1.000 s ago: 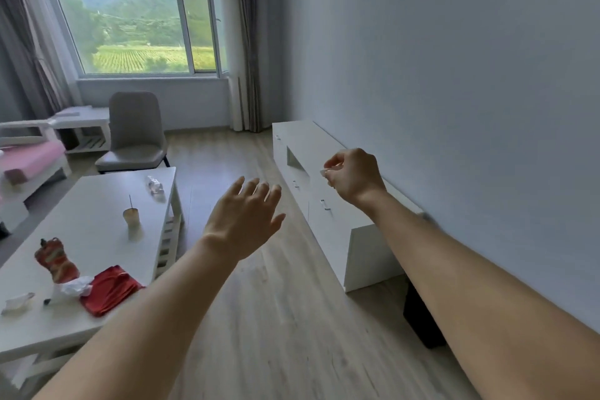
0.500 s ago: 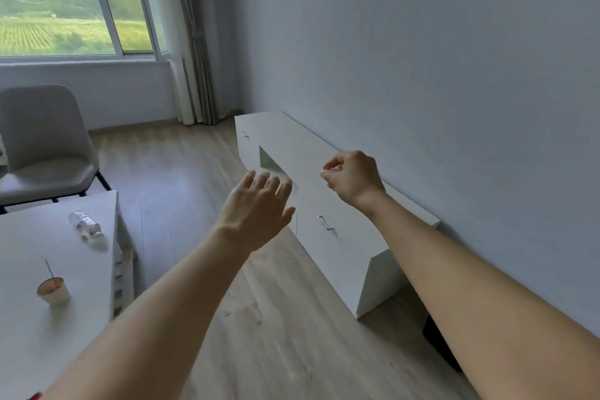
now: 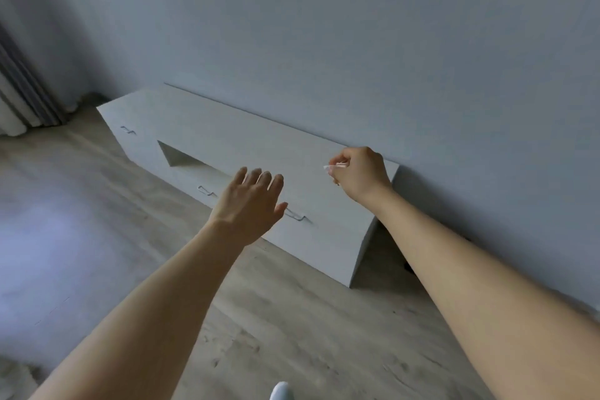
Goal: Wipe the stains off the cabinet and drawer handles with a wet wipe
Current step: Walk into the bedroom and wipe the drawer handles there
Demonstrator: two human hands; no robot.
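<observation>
A long low white cabinet (image 3: 246,140) stands against the grey wall. Its front carries three small metal handles: one at the far left (image 3: 127,130), one in the middle (image 3: 206,191) and one nearer me (image 3: 296,215), partly behind my left thumb. My right hand (image 3: 358,177) hovers over the cabinet's right end, its curled fingers pinching a small white wet wipe (image 3: 331,167). My left hand (image 3: 251,204) is held out in the air in front of the cabinet, fingers straight and together, holding nothing.
An open niche (image 3: 181,157) cuts into the cabinet front. Grey curtains (image 3: 22,97) hang at the far left. Wooden floor (image 3: 285,328) stretches between me and the cabinet. A white shoe tip (image 3: 281,391) shows at the bottom edge.
My view has swung right and down, losing the window, chair and table. The cabinet now fills the middle. Both hands keep their poses, now nearer the cabinet.
</observation>
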